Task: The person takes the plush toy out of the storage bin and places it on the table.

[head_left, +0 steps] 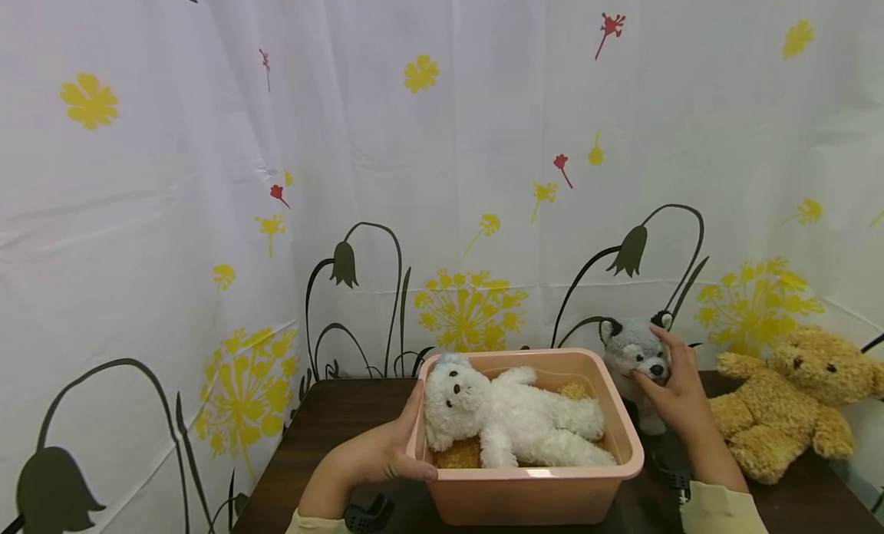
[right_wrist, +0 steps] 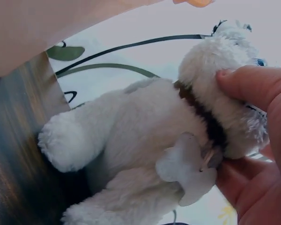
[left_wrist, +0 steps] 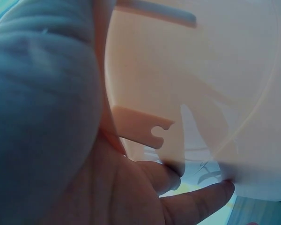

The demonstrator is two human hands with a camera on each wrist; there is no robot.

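Note:
My left hand [head_left: 376,457] grips the left rim of a peach plastic tub [head_left: 528,503], thumb at the near corner. In the left wrist view its fingers [left_wrist: 196,204] lie against the tub's outer wall [left_wrist: 234,61]. On its back in the tub lies a white teddy bear [head_left: 518,419], with golden-brown plush [head_left: 459,455] partly hidden underneath. Right of the tub, my right hand [head_left: 680,388] holds a grey-and-white plush husky [head_left: 631,348] by the head. The right wrist view shows its white body [right_wrist: 140,122], dark collar [right_wrist: 210,122] and pale bone-shaped tag [right_wrist: 185,168].
A golden-brown teddy bear [head_left: 787,407] sits at the right end of the dark wooden table [head_left: 345,411], beside my right forearm. Behind the table hangs a white curtain [head_left: 483,135] printed with flowers.

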